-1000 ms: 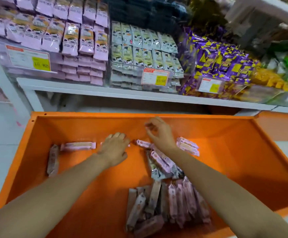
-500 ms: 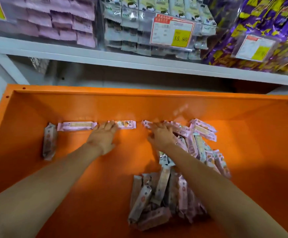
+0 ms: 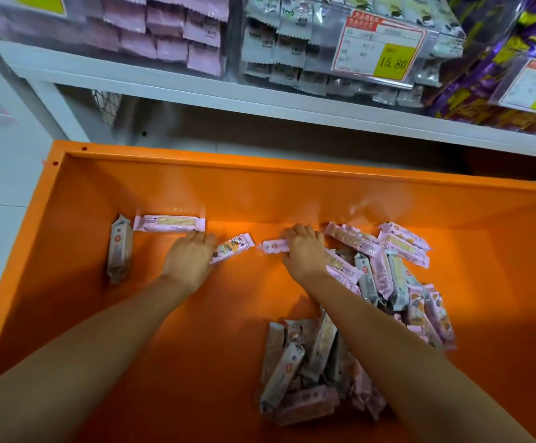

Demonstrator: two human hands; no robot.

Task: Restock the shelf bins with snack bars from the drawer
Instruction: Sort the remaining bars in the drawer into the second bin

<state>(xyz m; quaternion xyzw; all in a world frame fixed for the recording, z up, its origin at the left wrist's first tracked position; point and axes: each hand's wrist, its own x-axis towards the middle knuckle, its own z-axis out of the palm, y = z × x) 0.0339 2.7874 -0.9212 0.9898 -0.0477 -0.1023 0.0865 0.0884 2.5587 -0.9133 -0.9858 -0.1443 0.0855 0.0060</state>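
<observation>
- The snack bars lie in the orange drawer (image 3: 228, 193) that fills the lower frame. I see a heap of pink bars (image 3: 384, 270) at centre right and a near pile (image 3: 295, 375) at lower centre, partly behind the right forearm. Loose ones lie toward the back wall.
- The right hand (image 3: 305, 255) sits knuckles-up at frame centre, fingers curled together over a pink bar (image 3: 273, 246) whose left end pokes out.
- The left hand (image 3: 190, 260) has its fingers bent down and pressed together, tips at the near edge of a long pink bar (image 3: 169, 223). A cartoon-printed bar (image 3: 234, 247) sticks out from under its thumb side; I cannot tell whether it is pinched.
- A grey-brown bar (image 3: 119, 251) lies alone at centre left with a small red round mark. Wrapper print is too small for me to read.
- All I can read is "15.80" on the yellow patch of a red-bordered price tag (image 3: 380, 46) at upper right. A second tag (image 3: 535, 87) at the right edge is blurred.
- Above the drawer, a white shelf (image 3: 164, 84) carries clear shelf bins (image 3: 237, 43) of pink packs (image 3: 170, 30), grey-white packs (image 3: 276, 49) and purple-and-yellow packs (image 3: 477, 91).
- Pale floor (image 3: 1, 161) shows at the left edge.
</observation>
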